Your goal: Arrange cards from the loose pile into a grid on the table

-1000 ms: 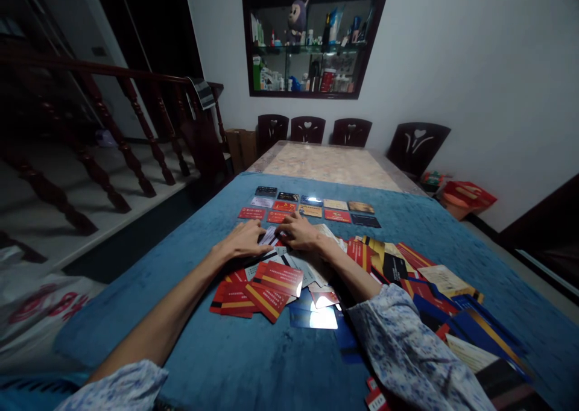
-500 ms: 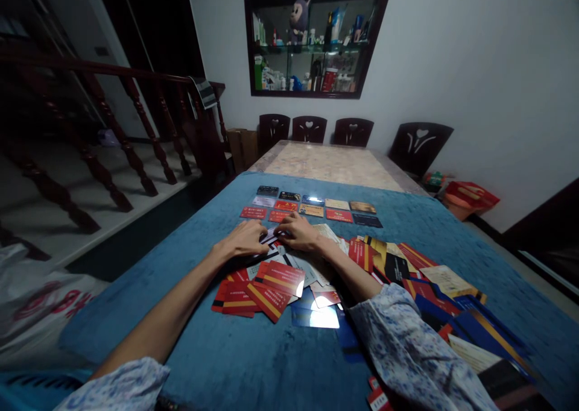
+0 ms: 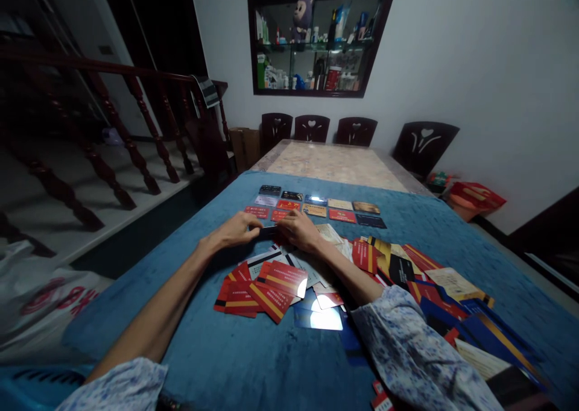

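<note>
One card [image 3: 268, 231] between left hand [image 3: 236, 229] and right hand [image 3: 299, 230], pinched by both.

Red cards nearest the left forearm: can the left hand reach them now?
Likely yes: the top red cards lie uncovered near the left hand, though its fingers hold a dark card.

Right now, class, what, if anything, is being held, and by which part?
At least one card, held by its opposite ends: the left hand at one, the right hand at the other.
</note>
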`<action>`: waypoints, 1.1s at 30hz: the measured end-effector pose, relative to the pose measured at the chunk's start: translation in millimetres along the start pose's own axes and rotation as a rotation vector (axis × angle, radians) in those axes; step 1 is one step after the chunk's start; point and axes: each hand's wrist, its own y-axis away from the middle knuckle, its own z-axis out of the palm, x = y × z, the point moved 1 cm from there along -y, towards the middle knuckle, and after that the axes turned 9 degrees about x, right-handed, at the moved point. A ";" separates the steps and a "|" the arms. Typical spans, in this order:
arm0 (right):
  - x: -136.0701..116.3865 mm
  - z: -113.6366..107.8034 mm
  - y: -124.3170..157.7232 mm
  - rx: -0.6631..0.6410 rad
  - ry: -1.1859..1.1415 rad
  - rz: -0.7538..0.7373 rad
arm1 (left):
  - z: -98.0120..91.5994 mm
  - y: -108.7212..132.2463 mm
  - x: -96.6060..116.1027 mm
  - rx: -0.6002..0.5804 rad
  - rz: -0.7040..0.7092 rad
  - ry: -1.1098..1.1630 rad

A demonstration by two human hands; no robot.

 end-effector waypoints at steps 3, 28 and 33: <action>-0.9 3.6 -0.5 0.031 -0.019 0.021 | -3.0 0.2 -7.6 0.039 0.066 -0.021; -12.0 4.9 1.8 -0.104 0.083 0.080 | -1.1 10.6 1.9 -0.168 -0.078 -0.315; -7.7 7.6 2.0 -0.137 0.065 0.079 | 4.0 9.1 -7.7 -0.165 -0.080 -0.236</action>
